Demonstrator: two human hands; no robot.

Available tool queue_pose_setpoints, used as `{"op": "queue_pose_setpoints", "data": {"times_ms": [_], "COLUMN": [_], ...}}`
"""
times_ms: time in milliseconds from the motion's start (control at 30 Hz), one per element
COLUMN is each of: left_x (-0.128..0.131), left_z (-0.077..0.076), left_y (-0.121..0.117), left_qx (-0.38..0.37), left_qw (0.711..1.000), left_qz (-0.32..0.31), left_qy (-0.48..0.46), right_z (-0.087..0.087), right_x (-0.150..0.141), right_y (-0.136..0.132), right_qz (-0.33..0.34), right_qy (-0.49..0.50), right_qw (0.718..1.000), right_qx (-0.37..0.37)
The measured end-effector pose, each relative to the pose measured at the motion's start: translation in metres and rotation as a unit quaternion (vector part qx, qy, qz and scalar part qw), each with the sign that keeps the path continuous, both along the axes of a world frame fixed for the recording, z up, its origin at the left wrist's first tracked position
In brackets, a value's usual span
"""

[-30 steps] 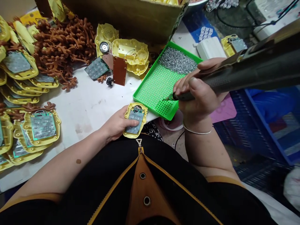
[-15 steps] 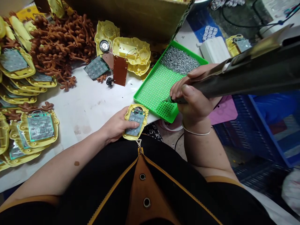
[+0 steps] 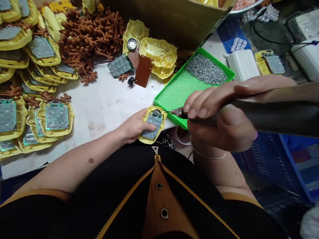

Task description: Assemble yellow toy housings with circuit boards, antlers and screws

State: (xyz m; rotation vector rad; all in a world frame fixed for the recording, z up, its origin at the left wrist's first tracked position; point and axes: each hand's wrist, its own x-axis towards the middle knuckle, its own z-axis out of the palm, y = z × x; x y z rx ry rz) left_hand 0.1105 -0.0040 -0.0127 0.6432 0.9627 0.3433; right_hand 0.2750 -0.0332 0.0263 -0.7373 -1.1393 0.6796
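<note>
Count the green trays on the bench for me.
1. The green tray sits right of centre at the bench edge, screws heaped at its far end, beside the screwdriver in the right hand. Others may be hidden off-frame.

A bare patch of the white table top (image 3: 99,106) leaves room for a hand. Stacked yellow plastic shells (image 3: 37,109) block the left, brown rubber antler pieces (image 3: 87,39) the back, a green plastic screw tray (image 3: 184,86) the right.
</note>
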Motion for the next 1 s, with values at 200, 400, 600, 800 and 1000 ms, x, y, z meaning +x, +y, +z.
{"op": "queue_pose_setpoints", "data": {"times_ms": [200,400,600,800,1000], "left_x": [0.0,-0.001,-0.001,-0.001,-0.002], "left_z": [-0.001,-0.002,-0.003,-0.004,-0.005], "left_y": [-0.001,-0.001,0.0,0.001,0.0], "left_qx": [0.022,0.023,0.024,0.02,0.02], "left_qw": [1.0,0.999,0.999,0.999,0.999], "left_qz": [0.005,-0.005,-0.011,-0.014,-0.013], "left_qy": [-0.019,-0.031,-0.035,-0.044,-0.044], "right_z": [-0.022,-0.022,-0.02,-0.022,-0.026], "right_x": [-0.016,-0.023,-0.025,-0.025,-0.025], "right_y": [0.015,0.022,0.019,0.019,0.019], "right_qz": [0.02,0.012,0.034,0.029,0.024], "right_qy": [-0.034,-0.043,-0.044,-0.044,-0.036], "right_qw": [0.998,0.995,0.994,0.995,0.997], "right_qx": [0.039,0.089,0.091,0.079,0.071]}}
